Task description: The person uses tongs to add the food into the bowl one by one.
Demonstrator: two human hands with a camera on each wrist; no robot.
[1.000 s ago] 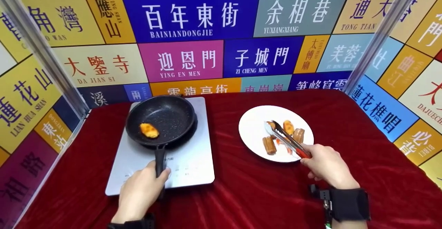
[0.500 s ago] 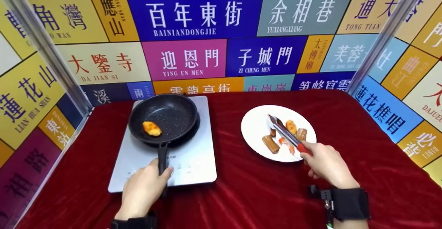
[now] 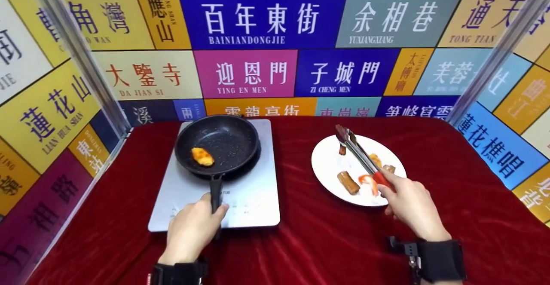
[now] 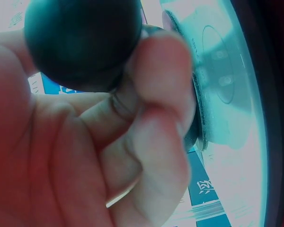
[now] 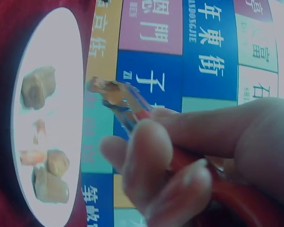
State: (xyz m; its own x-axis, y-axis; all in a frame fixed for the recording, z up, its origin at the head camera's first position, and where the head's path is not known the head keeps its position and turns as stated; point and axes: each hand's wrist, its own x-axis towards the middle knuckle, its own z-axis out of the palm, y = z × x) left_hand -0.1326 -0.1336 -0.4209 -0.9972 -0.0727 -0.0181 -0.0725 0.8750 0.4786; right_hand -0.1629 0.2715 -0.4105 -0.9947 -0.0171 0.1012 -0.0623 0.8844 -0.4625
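Note:
In the head view, my left hand [image 3: 195,227] grips the handle [image 3: 216,194] of a black frying pan [image 3: 232,147]. One golden-brown food piece [image 3: 202,156], shaped like a chicken wing, lies in the pan's left part. My right hand [image 3: 414,203] holds red-handled metal tongs [image 3: 361,154], tilted over a white plate [image 3: 325,177]. A small dark brown piece [image 3: 342,149] shows just below the tong tips; the right wrist view has a brownish piece [image 5: 114,97] at those tips, blurred. Brown ridged chunks [image 3: 348,182], orange-white pieces [image 3: 368,184] and a golden piece [image 3: 375,160] lie on the plate.
The pan sits on a silver induction cooktop [image 3: 258,207] at the left. Dark red cloth [image 3: 300,242] covers the table. Behind stands a wall of coloured signs [image 3: 253,72], with metal posts [image 3: 494,57] at both back corners.
The tongs have risen from among the food towards the plate's far rim, and the dark brown piece has shifted with their tips. My left hand keeps its grip; the whole view has shifted slightly.

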